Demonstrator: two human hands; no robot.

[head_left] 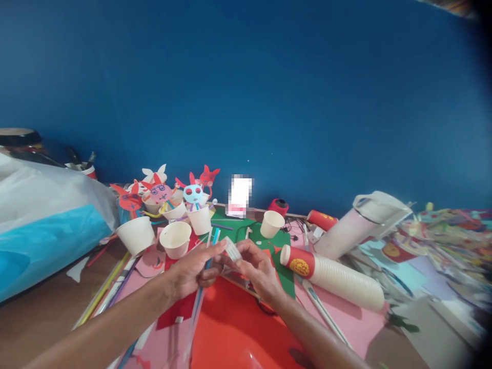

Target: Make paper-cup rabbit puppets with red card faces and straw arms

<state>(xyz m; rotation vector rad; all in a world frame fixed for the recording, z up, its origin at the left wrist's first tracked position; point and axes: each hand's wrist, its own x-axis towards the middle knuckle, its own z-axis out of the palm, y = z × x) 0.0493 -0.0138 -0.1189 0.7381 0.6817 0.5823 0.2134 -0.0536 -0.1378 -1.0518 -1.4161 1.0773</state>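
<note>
Between the fingertips of both hands is a small whitish piece with faint lines (231, 249), its kind too unclear to name. My left hand (202, 264) pinches its left side, and a blue strip like a straw (217, 235) stands up from behind those fingers. From the other side, my right hand (261, 266) grips the piece with thumb and fingers. Beneath both hands lie orange-red sheets (238, 328) and a green sheet (286, 271). Just beyond my left hand stands a white paper cup (175, 240); another white cup (272, 224) is beyond my right hand.
Paper cups with paper animal-faced figures, one light blue (192, 193), stand at the left back. A stack of paper cups (346, 282) lies at right, near a white jug (349, 230). A blue-and-white plastic bag (49, 220) fills the left side. A blue wall (246, 102) rises behind.
</note>
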